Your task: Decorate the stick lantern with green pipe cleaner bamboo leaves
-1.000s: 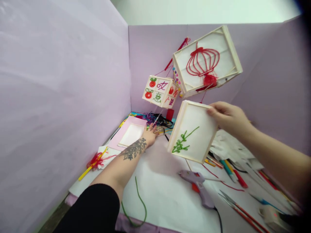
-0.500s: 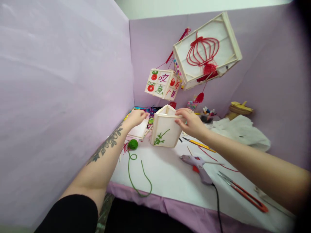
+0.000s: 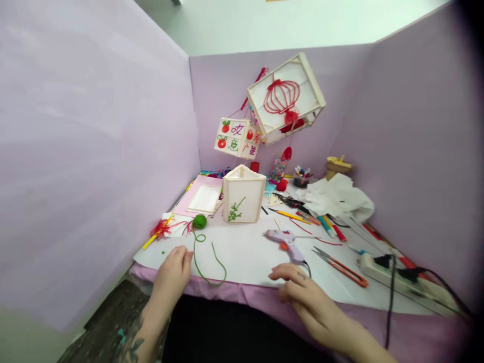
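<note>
A three-sided white lantern (image 3: 247, 196) with pale wooden edges stands upright in the middle of the table, a green bamboo-like sprig on its front. Neither hand touches it. My left hand (image 3: 174, 269) is closed at the table's front edge, beside the loose green yarn (image 3: 197, 264); whatever its fingers hold, if anything, is hidden. Behind it lies a green yarn ball (image 3: 199, 221). Near the front edge, my right hand (image 3: 308, 302) is open, fingers bent and apart, just in front of the lilac glue gun (image 3: 285, 242). Orange-handled scissors (image 3: 342, 267) lie to its right.
A large lantern (image 3: 285, 98) and a smaller box lantern (image 3: 237, 138) hang above the table. At right are a power strip (image 3: 404, 282), crumpled white material (image 3: 338, 196) and a yellow craft knife (image 3: 293, 216). A framed white panel (image 3: 204, 198) lies left, near red threads (image 3: 162, 228).
My right hand has let go of the lantern, which now stands free. Both hands have drawn back to the table's front edge. The view has shifted, showing more of the table's right side.
</note>
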The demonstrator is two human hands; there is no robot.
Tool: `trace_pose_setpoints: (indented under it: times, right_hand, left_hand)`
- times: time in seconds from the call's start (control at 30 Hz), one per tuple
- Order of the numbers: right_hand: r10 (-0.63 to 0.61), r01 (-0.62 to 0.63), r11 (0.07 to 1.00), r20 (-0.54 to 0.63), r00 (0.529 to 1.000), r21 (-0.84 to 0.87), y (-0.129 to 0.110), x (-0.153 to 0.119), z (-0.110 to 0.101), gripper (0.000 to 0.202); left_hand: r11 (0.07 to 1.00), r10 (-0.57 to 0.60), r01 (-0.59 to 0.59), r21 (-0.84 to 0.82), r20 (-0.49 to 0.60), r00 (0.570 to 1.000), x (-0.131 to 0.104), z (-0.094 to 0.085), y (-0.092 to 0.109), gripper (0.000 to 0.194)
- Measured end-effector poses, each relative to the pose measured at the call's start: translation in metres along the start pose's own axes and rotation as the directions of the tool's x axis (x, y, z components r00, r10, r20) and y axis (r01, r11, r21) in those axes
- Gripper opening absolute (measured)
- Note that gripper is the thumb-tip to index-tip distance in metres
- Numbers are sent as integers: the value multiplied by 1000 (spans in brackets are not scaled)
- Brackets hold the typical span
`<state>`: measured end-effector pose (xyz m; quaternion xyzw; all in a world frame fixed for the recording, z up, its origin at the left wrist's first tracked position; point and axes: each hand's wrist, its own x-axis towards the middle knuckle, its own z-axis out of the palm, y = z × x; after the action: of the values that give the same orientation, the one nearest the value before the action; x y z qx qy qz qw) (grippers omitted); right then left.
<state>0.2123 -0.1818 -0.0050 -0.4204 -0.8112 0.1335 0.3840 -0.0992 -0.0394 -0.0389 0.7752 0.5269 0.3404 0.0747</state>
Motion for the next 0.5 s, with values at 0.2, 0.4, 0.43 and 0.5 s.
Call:
trace_pose_setpoints:
  times: [0.2,0.4,0.43,0.5]
  right_hand:
    - [217,-190,963,-129,968,190,7,-50,38,22]
    - [224,-175,969,-311,924,176,10,-53,34,19]
    - [192,-141,975,-332,923,171,10,-51,30,19]
    - [135,-80,982,-341,930,171,8,-46,23,19]
  left_hand:
    - [991,-26,-13,131,290,957,-5,17,56,17]
    - [932,-141,1,362,361,922,10,33,87,19]
    - [939,-126,-11,343,374,919,12,35,87,15]
    - [953,-97,-32,301,404,910,15,38,86,10]
